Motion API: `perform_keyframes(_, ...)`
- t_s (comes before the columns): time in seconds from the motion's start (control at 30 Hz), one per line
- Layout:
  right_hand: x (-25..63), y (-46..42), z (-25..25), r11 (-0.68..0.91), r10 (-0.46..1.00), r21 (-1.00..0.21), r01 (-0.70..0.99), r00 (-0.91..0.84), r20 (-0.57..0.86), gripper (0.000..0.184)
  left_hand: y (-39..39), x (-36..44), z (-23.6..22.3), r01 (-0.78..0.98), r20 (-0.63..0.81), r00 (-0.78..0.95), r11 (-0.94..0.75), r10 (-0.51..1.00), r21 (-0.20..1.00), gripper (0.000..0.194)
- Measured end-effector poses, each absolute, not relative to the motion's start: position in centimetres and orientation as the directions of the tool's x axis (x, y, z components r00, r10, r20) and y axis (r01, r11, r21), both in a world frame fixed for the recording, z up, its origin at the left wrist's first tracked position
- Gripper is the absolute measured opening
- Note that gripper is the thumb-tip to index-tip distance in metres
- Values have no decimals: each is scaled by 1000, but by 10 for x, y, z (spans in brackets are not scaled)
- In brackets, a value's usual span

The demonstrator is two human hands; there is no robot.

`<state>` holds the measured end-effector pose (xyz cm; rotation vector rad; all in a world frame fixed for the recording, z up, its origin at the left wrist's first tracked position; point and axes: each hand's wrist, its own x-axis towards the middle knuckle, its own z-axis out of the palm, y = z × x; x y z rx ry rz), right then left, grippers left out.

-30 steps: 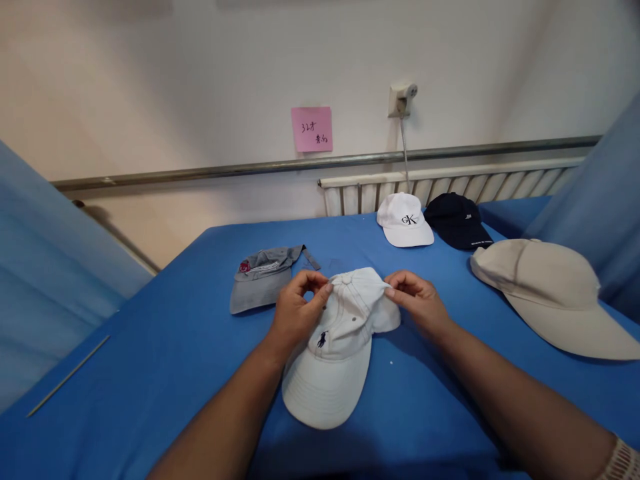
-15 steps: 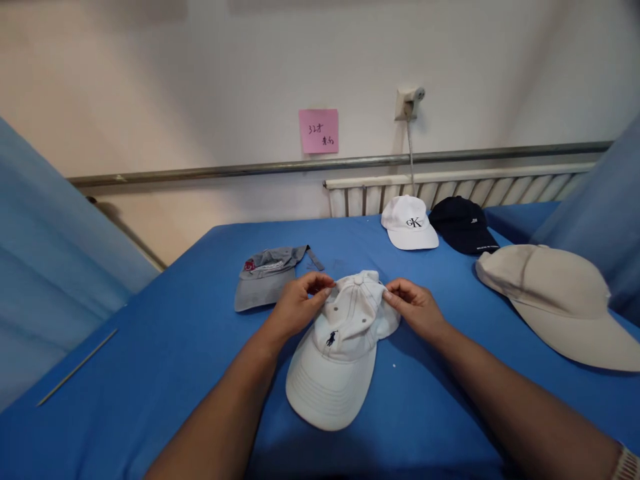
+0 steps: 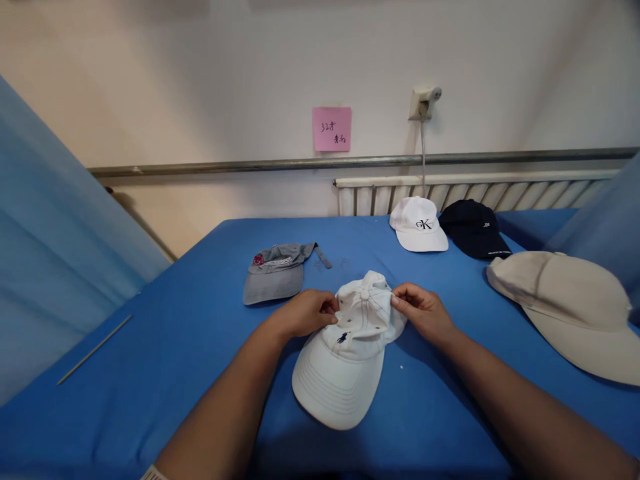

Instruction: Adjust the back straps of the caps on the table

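Note:
A white baseball cap (image 3: 345,373) with a small dark horse-and-rider emblem lies in front of me, its brim toward me and its crown partly crumpled. My left hand (image 3: 313,312) pinches the left side of the crown, fingertips curled at the fabric. On the other side, my right hand (image 3: 423,310) grips the crown's edge between thumb and fingers. Just beyond my left hand lies a grey cap (image 3: 275,277) with a red patch and a loose back strap.
Blue cloth (image 3: 190,320) covers the table. At the back right stand a white cap (image 3: 419,230) with black letters and a black cap (image 3: 473,227). A large beige cap (image 3: 580,300) sits at right. A thin stick (image 3: 95,350) lies left. Radiator (image 3: 480,193) and rail (image 3: 280,165) line the wall.
My left hand has slid down the crown's left side toward the brim. My right hand keeps its grip. The whole view has shifted slightly, moving the scene rightward.

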<state>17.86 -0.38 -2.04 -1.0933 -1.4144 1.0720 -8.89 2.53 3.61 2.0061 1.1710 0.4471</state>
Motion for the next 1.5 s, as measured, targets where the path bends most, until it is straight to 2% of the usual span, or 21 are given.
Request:
perform_keyframes(0.1,179,-4,-21,192,980,-977,89,-78,185,29,24,-85,35,607,-59,511,-312,858,731,6)
perform_keyframes(0.2,180,-1,-22,171,985,-983,73,-38,169,30,25,-87,42,575,-38,488,-288,872,766,6)
perform_keyframes(0.37,182,4,-19,139,990,-990,-21,28,139,33,28,-92,53,277,-5,431,-127,902,952,12)
perform_keyframes(0.43,182,3,-16,146,989,-988,-50,31,144,32,30,-91,52,158,7,372,-71,928,985,15)
perform_keyframes(0.53,183,-3,-13,172,985,-982,-78,19,171,29,34,-88,44,73,-27,292,6,956,997,19)
perform_keyframes(0.7,186,-8,-10,214,977,-969,-125,21,213,24,38,-85,34,31,-116,227,112,967,993,19)
perform_keyframes(0.83,184,-4,-13,210,978,-976,-52,19,210,26,37,-81,33,122,-61,247,31,967,992,18)
perform_keyframes(0.97,180,-2,-15,218,975,-976,-2,35,218,30,36,-76,32,150,-25,298,-21,954,989,29)
perform_keyframes(1.07,180,-4,-14,237,971,-971,27,37,237,29,36,-75,30,179,-29,299,-27,954,984,31)
perform_keyframes(1.27,181,-4,-17,299,952,-952,64,44,302,25,40,-76,25,61,-48,227,35,973,998,31)
perform_keyframes(1.37,182,-3,-18,330,937,-937,116,78,340,26,40,-75,24,43,-84,219,77,972,996,32)
perform_keyframes(1.5,189,4,-16,362,885,-907,217,227,407,24,34,-64,23,34,-41,213,35,976,999,33)
